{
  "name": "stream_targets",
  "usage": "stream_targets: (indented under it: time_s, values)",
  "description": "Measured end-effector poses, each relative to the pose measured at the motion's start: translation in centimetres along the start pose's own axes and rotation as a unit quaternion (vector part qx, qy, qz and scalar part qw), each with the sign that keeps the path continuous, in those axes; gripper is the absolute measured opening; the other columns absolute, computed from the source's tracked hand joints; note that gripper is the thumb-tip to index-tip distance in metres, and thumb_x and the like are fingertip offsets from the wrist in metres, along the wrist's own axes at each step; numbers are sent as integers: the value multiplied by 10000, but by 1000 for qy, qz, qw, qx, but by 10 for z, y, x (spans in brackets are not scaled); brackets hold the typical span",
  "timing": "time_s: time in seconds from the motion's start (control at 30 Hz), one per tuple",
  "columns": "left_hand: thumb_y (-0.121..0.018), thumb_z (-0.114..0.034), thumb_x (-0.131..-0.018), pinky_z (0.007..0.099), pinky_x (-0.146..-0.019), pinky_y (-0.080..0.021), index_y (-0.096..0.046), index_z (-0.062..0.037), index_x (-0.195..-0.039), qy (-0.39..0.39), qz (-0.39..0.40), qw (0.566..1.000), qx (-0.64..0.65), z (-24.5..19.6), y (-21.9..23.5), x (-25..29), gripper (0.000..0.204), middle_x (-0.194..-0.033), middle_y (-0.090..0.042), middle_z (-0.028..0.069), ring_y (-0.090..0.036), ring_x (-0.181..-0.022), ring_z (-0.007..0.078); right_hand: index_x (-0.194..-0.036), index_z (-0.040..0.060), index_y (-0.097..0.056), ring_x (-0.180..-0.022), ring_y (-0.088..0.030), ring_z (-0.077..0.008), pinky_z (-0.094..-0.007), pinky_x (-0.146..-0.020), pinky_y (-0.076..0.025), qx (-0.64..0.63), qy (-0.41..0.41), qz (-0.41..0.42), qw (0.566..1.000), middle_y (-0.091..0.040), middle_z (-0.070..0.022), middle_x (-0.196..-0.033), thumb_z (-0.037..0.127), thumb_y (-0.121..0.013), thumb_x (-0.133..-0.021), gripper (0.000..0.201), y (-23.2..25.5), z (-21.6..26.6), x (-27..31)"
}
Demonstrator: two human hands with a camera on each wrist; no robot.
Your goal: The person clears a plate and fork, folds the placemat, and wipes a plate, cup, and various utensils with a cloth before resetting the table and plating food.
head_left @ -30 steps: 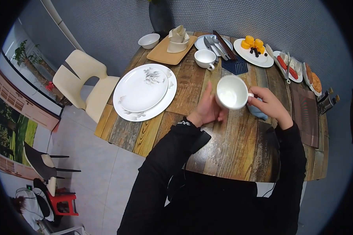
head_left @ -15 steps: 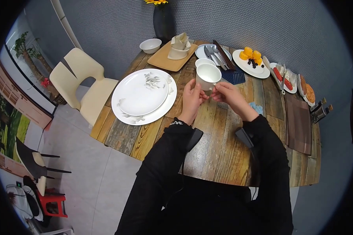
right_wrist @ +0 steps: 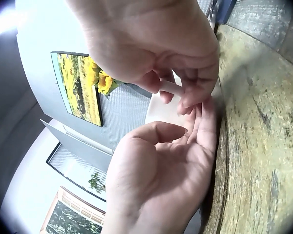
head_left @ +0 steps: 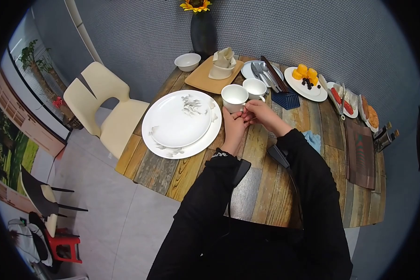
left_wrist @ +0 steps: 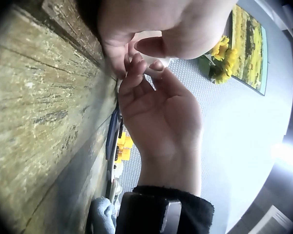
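Observation:
In the head view a white cup (head_left: 234, 96) is upright just left of a second white cup (head_left: 255, 87). My right hand (head_left: 265, 115) pinches the first cup's handle between thumb and fingers; in the right wrist view that handle (right_wrist: 171, 88) shows between the fingertips of my right hand (right_wrist: 156, 48). My left hand (head_left: 234, 129) is at the cup's near side, thumb and fingers around its lower part. Both hands' fingertips meet beneath the handle. The cup's base is hidden by the fingers.
Stacked plates (head_left: 159, 148) lie left. Behind are a wooden tray (head_left: 200, 77) with a folded napkin, a bowl (head_left: 187, 62) and a cutlery plate (head_left: 248, 69). Food plates (head_left: 306, 92), a blue cloth (head_left: 312, 140) and a brown placemat (head_left: 360, 156) are on the right.
The cup has gone left and away from the body, from in front of the second cup to beside it. My left hand, earlier open near the cup, has come round it.

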State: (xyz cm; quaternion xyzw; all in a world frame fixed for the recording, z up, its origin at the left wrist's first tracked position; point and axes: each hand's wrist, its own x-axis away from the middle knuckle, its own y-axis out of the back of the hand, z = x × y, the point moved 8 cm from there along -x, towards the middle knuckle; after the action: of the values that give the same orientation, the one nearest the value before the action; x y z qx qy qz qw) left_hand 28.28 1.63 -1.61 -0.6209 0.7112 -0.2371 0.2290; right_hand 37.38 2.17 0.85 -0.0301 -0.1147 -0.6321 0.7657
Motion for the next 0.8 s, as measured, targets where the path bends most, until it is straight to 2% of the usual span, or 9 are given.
stream_targets:
  time_s: [0.2, 0.37, 0.47, 0.6, 0.67, 0.7, 0.73, 0.77, 0.8]
  values:
    - [-293, 128, -750, 313, -652, -494, -79, -48, -1249, 21, -26, 999, 10, 1, 1, 2, 571, -882, -500, 137, -530, -735, 168, -776, 93, -510, -574, -523, -58, -196, -497, -413, 5, -7, -13, 1000, -579, 10, -717, 238, -419, -876, 198, -2, 5, -6]
    - [-306, 121, -744, 292, -644, -467, 37, -90, -1327, 28, -7, 999, 30, -2, -3, 6, 709, -903, -482, 124, -470, -673, 131, -794, 85, -506, -522, -517, -63, -197, -422, -386, -6, -8, -17, 1000, -568, 5, -693, 265, -443, -859, 201, -8, 5, -10]
    - [-329, 115, -744, 324, -665, -476, 4, -82, -1331, 23, -32, 999, 27, 0, 1, 7, 703, -933, -467, 138, -500, -706, 158, -805, 71, -498, -485, -513, -69, -201, -394, -376, -17, 8, 1, 1000, -565, -6, -699, 288, -477, -855, 224, -13, 5, -12]
    - [-355, 104, -748, 355, -694, -484, -1, -60, -1328, 28, -33, 999, 12, 5, 4, 6, 699, -954, -451, 150, -527, -750, 199, -811, 55, -490, -432, -491, -77, -213, -368, -366, 50, 42, -73, 995, -535, -14, -610, 310, -526, -836, 258, -1, 12, -5]
    - [-387, 86, -756, 365, -701, -496, -83, 6, -1289, 21, -72, 997, 31, 8, 9, 6, 618, -960, -443, 156, -545, -763, 236, -813, 54, -489, -403, -472, -79, -211, -356, -351, 93, 63, -101, 989, -520, -12, -567, 311, -530, -834, 262, 8, 14, -2]
    - [-387, 86, -756, 365, -701, -496, -83, 6, -1289, 23, -70, 997, 30, 8, 9, 6, 618, -960, -443, 156, -545, -763, 236, -806, 46, -483, -394, -468, -82, -218, -352, -351, 114, 112, -149, 976, -503, -11, -542, 291, -539, -827, 252, 20, 19, -1]
    - [-396, 72, -763, 350, -691, -499, -177, 32, -1228, 36, -59, 998, 9, 11, 7, 6, 516, -941, -450, 152, -547, -751, 234, -799, 39, -476, -385, -463, -85, -225, -348, -352, 136, 160, -195, 958, -486, -10, -516, 270, -548, -821, 243, 32, 25, 3]
    - [-405, 58, -770, 335, -681, -503, -270, 58, -1167, 49, -49, 998, -12, 12, 6, 7, 419, -922, -458, 149, -548, -739, 232, -768, 6, -487, -430, -494, -139, -282, -406, -372, 138, 179, -228, 947, -508, -56, -561, 238, -598, -769, 258, 46, 25, 3]
    - [-405, 58, -770, 335, -681, -503, -270, 58, -1167, 50, -48, 998, -13, 13, 6, 7, 419, -922, -458, 149, -548, -739, 232, -768, 6, -487, -430, -494, -139, -282, -406, -372, 137, 178, -230, 947, -508, -56, -561, 238, -598, -769, 258, 55, 21, 0]
